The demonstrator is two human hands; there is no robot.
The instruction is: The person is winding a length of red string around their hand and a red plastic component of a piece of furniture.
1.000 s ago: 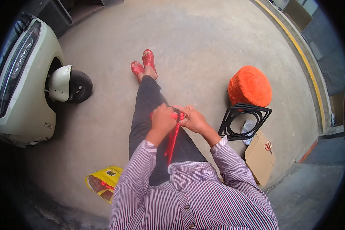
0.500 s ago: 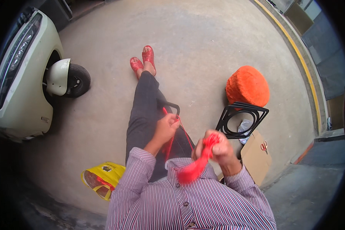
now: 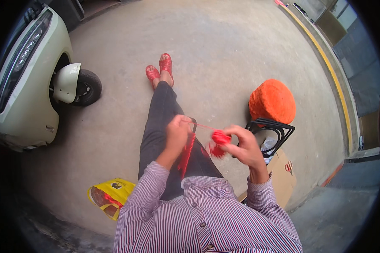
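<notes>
My left hand point(image 3: 177, 134) is closed in a pinch over my thighs, gripping a red strand point(image 3: 204, 126) near the corner of a black frame point(image 3: 194, 121). A row of red yarn coils point(image 3: 187, 154) runs along one side of that frame, slanting down across my lap. My right hand point(image 3: 245, 147) clasps a fluffy bundle of red yarn point(image 3: 221, 138) between thumb and fingers. The strand stretches nearly straight between both hands. Most of the frame is hidden by my left hand and dark trousers.
Right of me are stacked black frames point(image 3: 285, 133), an orange round stool point(image 3: 274, 101), and scissors point(image 3: 289, 167) on cardboard point(image 3: 278, 179). A yellow bag point(image 3: 122, 190) with red material inside sits to my left. A pale vehicle point(image 3: 38, 92) with a black wheel stands farther left.
My right hand has risen and moved right with the yarn bundle, turning so its thumb and fingers spread around it. The strand has swung from slanting downward to nearly level. My left hand shifted slightly left.
</notes>
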